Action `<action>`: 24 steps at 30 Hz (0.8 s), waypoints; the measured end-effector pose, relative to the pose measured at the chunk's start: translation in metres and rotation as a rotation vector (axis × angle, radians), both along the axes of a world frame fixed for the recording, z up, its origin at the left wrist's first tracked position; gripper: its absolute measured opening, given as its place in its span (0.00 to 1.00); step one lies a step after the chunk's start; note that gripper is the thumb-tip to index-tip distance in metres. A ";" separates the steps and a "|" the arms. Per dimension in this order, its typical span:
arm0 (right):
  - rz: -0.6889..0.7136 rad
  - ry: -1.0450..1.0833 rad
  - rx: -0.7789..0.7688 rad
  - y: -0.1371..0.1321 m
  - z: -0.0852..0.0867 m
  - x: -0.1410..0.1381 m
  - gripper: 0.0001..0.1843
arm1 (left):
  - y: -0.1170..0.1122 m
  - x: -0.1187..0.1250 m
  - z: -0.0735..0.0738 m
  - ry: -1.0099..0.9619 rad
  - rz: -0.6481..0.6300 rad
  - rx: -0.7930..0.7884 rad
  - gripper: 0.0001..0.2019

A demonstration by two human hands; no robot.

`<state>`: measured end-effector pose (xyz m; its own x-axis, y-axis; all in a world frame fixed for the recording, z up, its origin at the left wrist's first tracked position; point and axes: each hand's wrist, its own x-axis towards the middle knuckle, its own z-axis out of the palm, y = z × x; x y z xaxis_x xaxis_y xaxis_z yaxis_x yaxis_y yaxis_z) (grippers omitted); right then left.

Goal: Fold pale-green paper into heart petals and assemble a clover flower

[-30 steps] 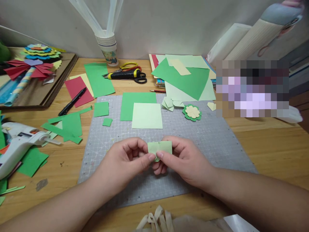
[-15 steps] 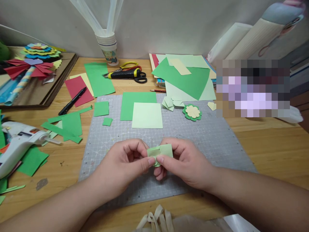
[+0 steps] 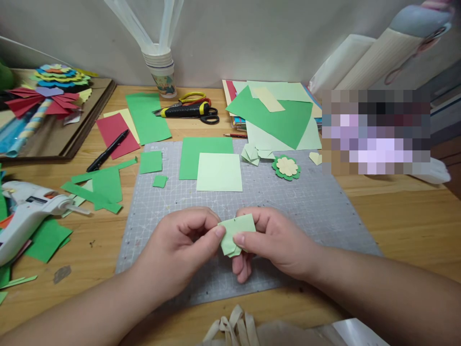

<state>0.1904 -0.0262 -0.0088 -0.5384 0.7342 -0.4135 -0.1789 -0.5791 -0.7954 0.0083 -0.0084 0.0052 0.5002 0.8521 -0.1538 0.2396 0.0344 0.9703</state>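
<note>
Print on the grey cutting mat [image 3: 309, 206], far left corner, is too faint to read. Above its near half, the left hand [image 3: 189, 250] pinches the folded pale-green paper [image 3: 230, 234] at its left edge; the right hand [image 3: 284, 242] grips its right side, fingers partly hidden behind. The hot-glue gun [image 3: 30, 205], left, is cut off. Gridded surface separates hands from the pale square sheet [image 3: 219, 172].

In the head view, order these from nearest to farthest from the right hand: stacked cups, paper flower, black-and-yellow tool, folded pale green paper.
From the right hand:
1. Folded pale green paper, held in it.
2. Paper flower, ahead, toward the mat's right side.
3. Black-and-yellow tool, farther back, to the left.
4. Stacked cups, left of the tool, by the wall.
</note>
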 end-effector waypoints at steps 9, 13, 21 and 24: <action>0.004 0.226 -0.258 0.002 -0.004 0.002 0.10 | 0.000 -0.008 -0.007 -0.038 0.097 0.346 0.06; 0.008 0.314 -0.420 0.004 -0.006 0.006 0.10 | -0.002 -0.009 -0.003 0.081 -0.057 0.756 0.12; 0.089 0.335 -0.540 0.000 -0.008 0.005 0.12 | -0.002 -0.012 0.000 0.140 -0.116 1.049 0.06; 0.092 0.342 -0.556 0.000 -0.009 0.005 0.13 | -0.001 -0.012 0.003 0.142 -0.120 1.066 0.04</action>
<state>0.1953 -0.0259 -0.0181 -0.7573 0.4049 -0.5124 -0.2981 -0.9124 -0.2803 -0.0041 -0.0092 0.0079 0.6257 0.5278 0.5744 0.2979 -0.8422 0.4494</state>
